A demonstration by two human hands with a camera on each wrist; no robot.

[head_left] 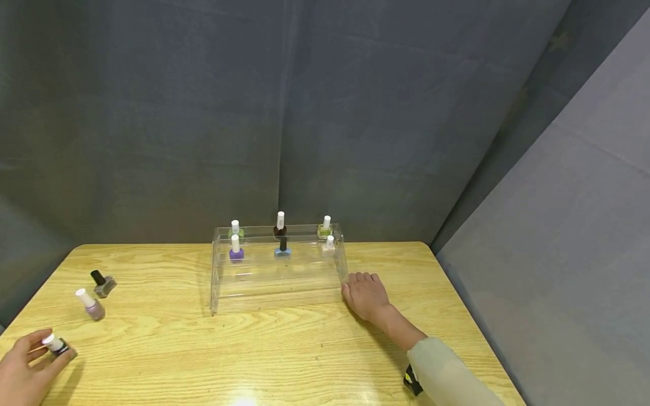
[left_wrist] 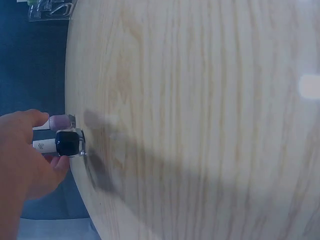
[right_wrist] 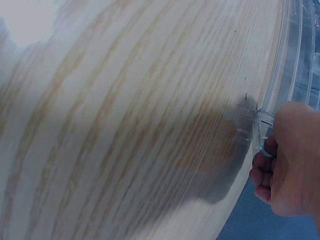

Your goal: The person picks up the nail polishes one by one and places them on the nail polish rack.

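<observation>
At the near left, my left hand (head_left: 27,366) holds a nail polish bottle (head_left: 61,348) with dark polish and a white cap between thumb and fingers. The left wrist view shows this dark bottle (left_wrist: 68,143) tilted on its side, its base toward the tabletop. My right hand (head_left: 367,296) grips the lower right corner of a clear stepped display rack (head_left: 279,299), its fingers curled by the side panel (right_wrist: 264,119). Two tiers of the rack bear several polish bottles, among them a purple one (head_left: 236,254) and a blue one (head_left: 282,252).
Left of the rack stand a lilac bottle (head_left: 94,309) with a white cap and a greyish bottle (head_left: 105,286) with a black cap. A black object (head_left: 412,380) shows beside my right sleeve (head_left: 447,369). Dark curtain (head_left: 152,141) hangs behind the wooden table (head_left: 178,349).
</observation>
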